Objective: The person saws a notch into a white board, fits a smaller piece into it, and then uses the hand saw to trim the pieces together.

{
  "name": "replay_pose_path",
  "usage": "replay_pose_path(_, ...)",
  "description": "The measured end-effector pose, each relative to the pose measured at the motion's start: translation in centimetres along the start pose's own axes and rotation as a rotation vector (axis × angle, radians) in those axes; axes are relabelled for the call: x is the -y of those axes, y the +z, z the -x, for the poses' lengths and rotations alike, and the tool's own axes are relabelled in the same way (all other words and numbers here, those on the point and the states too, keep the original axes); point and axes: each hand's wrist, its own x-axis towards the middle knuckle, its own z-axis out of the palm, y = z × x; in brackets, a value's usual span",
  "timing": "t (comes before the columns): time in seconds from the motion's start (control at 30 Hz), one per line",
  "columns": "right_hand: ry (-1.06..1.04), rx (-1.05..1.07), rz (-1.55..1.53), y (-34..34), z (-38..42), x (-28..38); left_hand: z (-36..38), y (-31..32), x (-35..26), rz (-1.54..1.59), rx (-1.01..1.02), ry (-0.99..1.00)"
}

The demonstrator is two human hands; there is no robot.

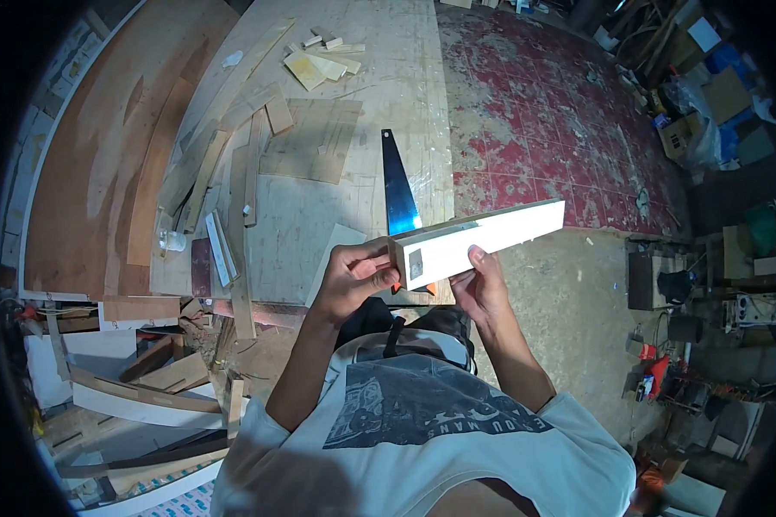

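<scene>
A long board piece with a bright white face (483, 241) is held up in front of my chest, its right end tilted upward. My left hand (358, 280) grips its left end, thumb near the end face. My right hand (483, 284) holds it from below near the middle, thumb on the white face. Behind the board, a hand saw (397, 185) lies on the wooden worktable (414, 77), blade pointing away; part of its orange handle shows below the board.
Wood offcuts (323, 65) and a thin square sheet (312, 142) lie on the worktable. Long strips and a clear cup (174, 241) are at the left. Scrap wood (147, 388) is piled at lower left. Boxes and tools stand along the right, beyond the red floor (547, 129).
</scene>
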Motion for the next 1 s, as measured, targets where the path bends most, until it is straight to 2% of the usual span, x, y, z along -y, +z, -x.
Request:
replay_pose_path(0.13, 0.059, 0.071, 0.007, -1.1, -0.1, -0.5, 0.2, -0.2, 0.3, 0.028, 0.05, 0.036)
replay_pose_path(0.23, 0.065, -0.002, -0.038, 0.6, 0.3, -0.3, 0.5, 0.2, -0.1, 0.043, 0.072, 0.052)
replay_pose_path(0.7, 0.048, 0.008, -0.008, 0.6, 1.0, -0.5, 1.3, -0.4, 0.4, -0.01, 0.052, 0.013)
replay_pose_path(0.77, 0.034, -0.03, 0.002, 0.9, 1.1, -0.4, 1.3, -0.2, 0.3, 0.026, 0.079, 0.075)
replay_pose_path(1.0, 0.037, -0.038, -0.021, 0.7, 1.2, -0.6, 1.5, -0.3, 0.7, 0.017, 0.07, 0.099)
